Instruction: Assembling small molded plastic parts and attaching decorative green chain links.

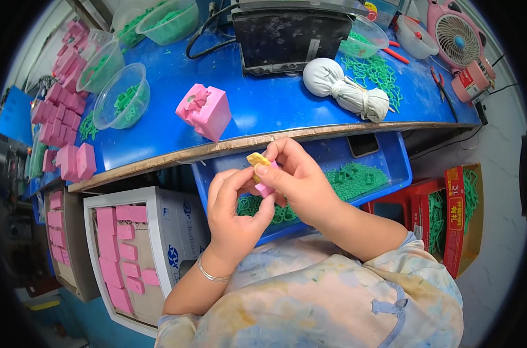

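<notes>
In the head view, a pale, pastel-patterned shirt [315, 301] fills the lower middle, nearest the camera. Just above it, the two hands meet. The left hand [231, 203], with a bangle [214, 274] on its wrist, curls its thumb and fingers in around a small pink block [265, 190]. The right hand [295, 174] pinches the same block and a yellowish piece [256, 159] at its upper end between thumb and fingers. Both hands are nearly closed on these small things; their exact contact is partly hidden by the fingers.

The block is held above a blue tray [404, 168], in which many small green pieces [356, 181] lie, with a dark phone [363, 145] at its far side. Beyond the tray is a blue table [159, 130]. Near its front edge stands a pink cube [218, 116] with a hollow in its top. A white cloth bundle [356, 100] lies to its right, in front of a dark machine [292, 43]. To the cube's left is a clear bowl [103, 103] of green pieces. Left of the person, a box [183, 232] holds flat pink blocks.
</notes>
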A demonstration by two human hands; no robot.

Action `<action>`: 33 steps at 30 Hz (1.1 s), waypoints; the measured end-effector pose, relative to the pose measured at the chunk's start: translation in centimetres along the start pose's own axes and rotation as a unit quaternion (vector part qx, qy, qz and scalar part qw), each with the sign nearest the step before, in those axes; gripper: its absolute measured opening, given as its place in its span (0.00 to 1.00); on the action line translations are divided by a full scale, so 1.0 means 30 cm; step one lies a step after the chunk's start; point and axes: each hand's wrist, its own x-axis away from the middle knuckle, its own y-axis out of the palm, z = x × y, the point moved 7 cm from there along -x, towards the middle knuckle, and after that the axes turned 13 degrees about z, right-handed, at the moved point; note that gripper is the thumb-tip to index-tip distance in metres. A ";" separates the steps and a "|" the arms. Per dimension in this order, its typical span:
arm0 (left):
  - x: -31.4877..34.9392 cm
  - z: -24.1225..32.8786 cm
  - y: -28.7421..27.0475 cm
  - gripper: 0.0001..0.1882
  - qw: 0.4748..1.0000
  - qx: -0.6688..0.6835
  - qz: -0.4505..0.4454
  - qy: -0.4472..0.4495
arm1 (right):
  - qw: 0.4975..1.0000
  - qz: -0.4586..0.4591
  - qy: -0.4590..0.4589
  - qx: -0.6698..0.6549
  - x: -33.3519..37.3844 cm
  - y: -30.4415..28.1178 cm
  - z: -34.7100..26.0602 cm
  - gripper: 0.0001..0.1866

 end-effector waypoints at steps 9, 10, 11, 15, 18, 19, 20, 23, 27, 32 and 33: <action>-0.026 -0.055 -0.043 0.21 0.859 0.424 -0.027 -0.286 | 0.991 -0.120 0.010 0.052 0.042 0.026 -0.092 0.12; -0.021 -0.051 -0.043 0.23 0.864 0.411 -0.033 -0.291 | 0.992 -0.107 0.007 0.069 0.047 0.036 -0.090 0.12; -0.021 -0.045 -0.044 0.23 0.864 0.410 -0.033 -0.291 | 0.992 -0.094 0.005 0.086 0.050 0.044 -0.085 0.12; -0.027 -0.003 -0.034 0.23 0.873 0.399 -0.058 -0.275 | 0.988 -0.101 0.021 0.117 0.050 0.034 -0.052 0.12; -0.028 0.013 -0.033 0.22 0.889 0.381 -0.056 -0.250 | 0.990 -0.079 0.012 0.117 0.054 0.030 -0.045 0.12; -0.029 0.019 -0.037 0.22 0.906 0.351 -0.054 -0.229 | 0.990 -0.078 -0.005 0.115 0.053 0.029 -0.043 0.12; -0.029 0.015 -0.040 0.22 0.906 0.351 -0.053 -0.229 | 0.990 -0.078 -0.023 0.114 0.053 0.029 -0.042 0.13; -0.038 0.016 -0.055 0.20 0.948 0.267 -0.049 -0.165 | 0.988 -0.069 -0.073 0.118 0.061 0.034 -0.039 0.13; -0.041 0.035 -0.056 0.25 0.931 0.303 -0.052 -0.197 | 0.974 -0.089 -0.132 0.164 0.066 0.030 -0.063 0.15; -0.049 0.040 -0.068 0.38 0.922 0.341 -0.095 -0.155 | 0.889 -0.147 -0.335 0.277 0.091 0.063 -0.154 0.16; -0.048 0.053 -0.058 0.38 0.923 0.341 -0.095 -0.154 | 0.888 -0.147 -0.336 0.277 0.091 0.066 -0.157 0.16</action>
